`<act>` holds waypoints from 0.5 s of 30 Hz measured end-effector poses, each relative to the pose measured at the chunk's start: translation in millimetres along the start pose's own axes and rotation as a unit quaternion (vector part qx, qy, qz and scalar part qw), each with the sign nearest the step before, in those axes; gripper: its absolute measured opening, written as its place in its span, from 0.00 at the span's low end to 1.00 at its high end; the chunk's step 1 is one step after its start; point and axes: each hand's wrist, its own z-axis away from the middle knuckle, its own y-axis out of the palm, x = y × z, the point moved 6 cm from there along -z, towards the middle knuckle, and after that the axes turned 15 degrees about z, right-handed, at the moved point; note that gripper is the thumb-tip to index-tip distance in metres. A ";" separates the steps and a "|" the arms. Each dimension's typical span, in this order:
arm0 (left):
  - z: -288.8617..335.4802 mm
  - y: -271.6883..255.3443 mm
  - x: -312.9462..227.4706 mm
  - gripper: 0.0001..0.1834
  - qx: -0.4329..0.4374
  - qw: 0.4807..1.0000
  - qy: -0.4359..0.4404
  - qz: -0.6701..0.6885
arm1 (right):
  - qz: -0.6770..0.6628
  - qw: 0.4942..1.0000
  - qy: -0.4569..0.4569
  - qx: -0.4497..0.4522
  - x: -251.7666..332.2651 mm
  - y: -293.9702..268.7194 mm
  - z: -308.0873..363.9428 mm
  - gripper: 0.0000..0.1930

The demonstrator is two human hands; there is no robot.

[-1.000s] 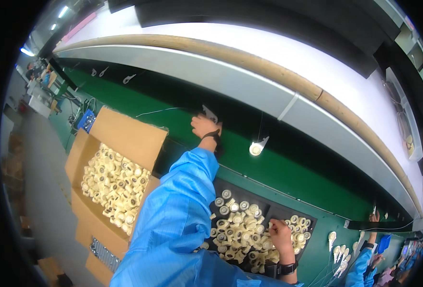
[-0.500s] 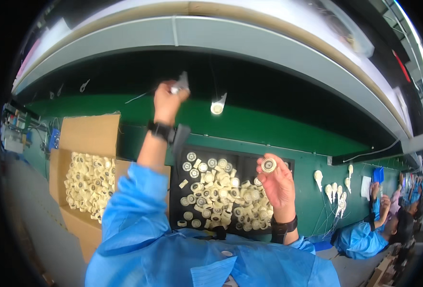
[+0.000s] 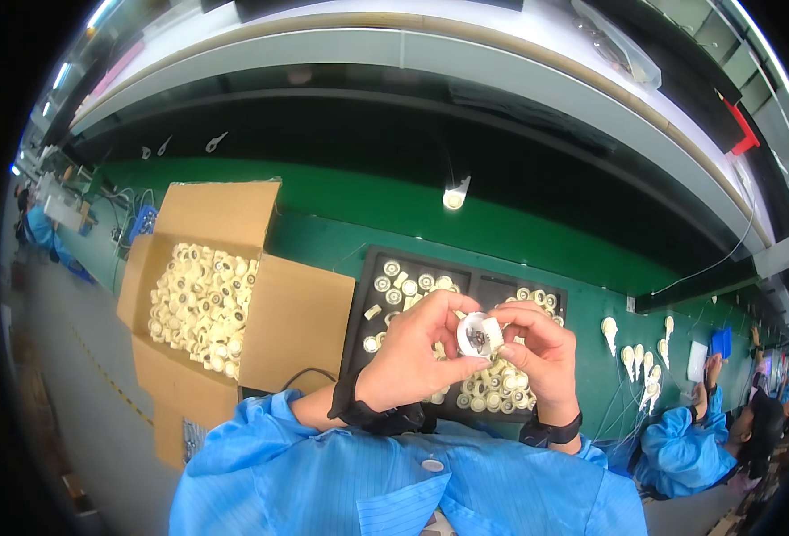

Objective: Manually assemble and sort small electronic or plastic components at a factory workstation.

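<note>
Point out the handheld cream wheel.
The cream wheel in the right hand, beside the white housing in the left hand; the other loose wheels lie in the black tray or cardboard box.

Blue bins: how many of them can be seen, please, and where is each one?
2: one blue bin at the left, beyond the cardboard box; another blue bin at the right, near a co-worker's hand. More may be hidden farther away.

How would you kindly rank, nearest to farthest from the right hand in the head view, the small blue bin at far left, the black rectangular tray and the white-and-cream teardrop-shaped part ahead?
1. Black rectangular tray: behind the right hand in view.
2. White-and-cream teardrop-shaped part: ahead, leftward.
3. Small blue bin: far left.
</note>
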 end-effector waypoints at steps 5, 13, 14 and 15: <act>11.0 -2.2 -10.3 0.24 -0.011 0.999 0.038 -0.018 | -0.009 0.999 0.004 0.032 3.4 10.6 0.3 0.17; 19.1 4.6 -24.7 0.23 -0.020 0.986 0.148 -0.074 | -0.045 0.998 0.022 0.042 5.4 15.5 4.1 0.16; 20.0 5.1 -26.1 0.23 -0.021 0.986 0.148 -0.074 | -0.045 0.998 0.025 0.039 6.4 15.3 4.7 0.15; 21.0 6.0 -28.1 0.23 -0.022 0.986 0.148 -0.079 | -0.044 0.998 0.026 0.041 7.9 15.6 5.3 0.15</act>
